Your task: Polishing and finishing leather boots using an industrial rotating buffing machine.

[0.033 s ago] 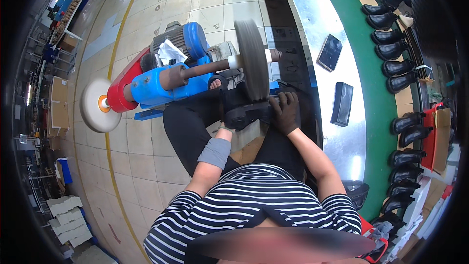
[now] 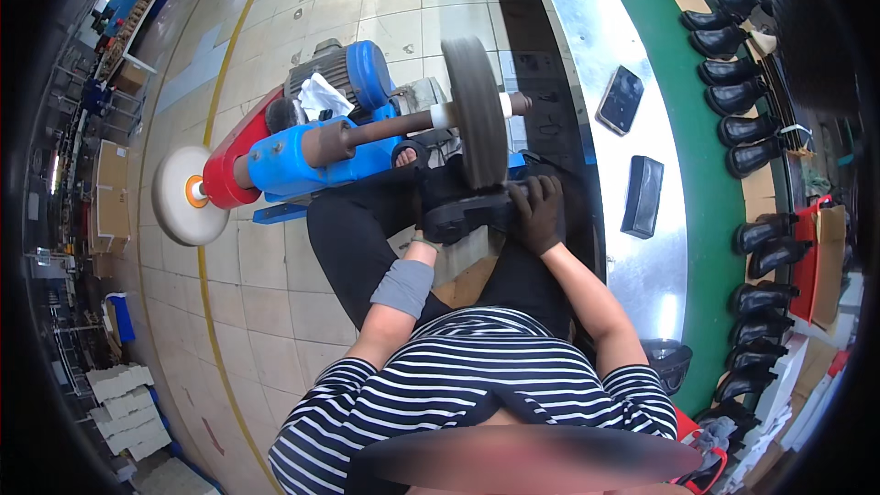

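A black shoe or boot point(image 2: 465, 216) is held sideways between my hands, its sole edge toward me. Its upper side touches or nearly touches the lower rim of a dark, motion-blurred buffing wheel point(image 2: 475, 115). My left hand point(image 2: 425, 225) is at the shoe's left end, its fingers mostly hidden behind the black shape. On the right end, my right hand point(image 2: 539, 213), in a dark brown glove, curls its fingers over the shoe. The wheel sits on the shaft of a blue and red polishing machine point(image 2: 284, 163).
A pale wheel point(image 2: 190, 195) is at the machine's left end, with a motor point(image 2: 335, 73) behind. On the metal bench point(image 2: 596, 32) at right lie a phone point(image 2: 621, 99) and a black block point(image 2: 643, 196). Black shoes point(image 2: 736, 92) line the green surface point(image 2: 674, 64) beyond.
The shoe has turned slightly under the wheel, showing more of its sole edge. My right hand has shifted very slightly with it.
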Demonstrator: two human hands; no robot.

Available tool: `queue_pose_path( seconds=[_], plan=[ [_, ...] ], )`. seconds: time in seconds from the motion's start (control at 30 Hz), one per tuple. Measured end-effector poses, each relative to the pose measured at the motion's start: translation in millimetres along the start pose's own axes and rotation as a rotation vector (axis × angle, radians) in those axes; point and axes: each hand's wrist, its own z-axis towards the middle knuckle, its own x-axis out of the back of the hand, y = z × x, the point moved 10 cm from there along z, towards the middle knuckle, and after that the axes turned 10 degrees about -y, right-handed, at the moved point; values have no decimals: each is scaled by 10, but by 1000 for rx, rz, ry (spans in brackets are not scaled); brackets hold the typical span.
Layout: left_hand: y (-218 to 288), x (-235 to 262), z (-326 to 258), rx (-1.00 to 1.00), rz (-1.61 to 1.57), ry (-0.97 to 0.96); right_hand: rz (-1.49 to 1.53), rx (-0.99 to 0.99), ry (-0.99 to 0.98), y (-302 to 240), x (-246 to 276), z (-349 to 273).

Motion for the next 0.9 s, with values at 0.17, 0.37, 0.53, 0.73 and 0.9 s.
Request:
queue_pose_path(
  seconds=[0.17,0.37,0.53,0.73,0.9],
  plan=[
    [361,-56,77,-68,200,39,124,-175,19,-54,306,-224],
    [-56,-1066,394,222,-574,-211,20,-497,80,76,666,-737],
    [-259,-722,430,188,163,-19,7,-702,18,141,578,-963],
    [185,-1706,185,333,-592,0,109,-709,144,78,711,-1166],
    [725,-2643,114,313,-396,-3,384,-838,308,246,623,-1577]
  ],
)
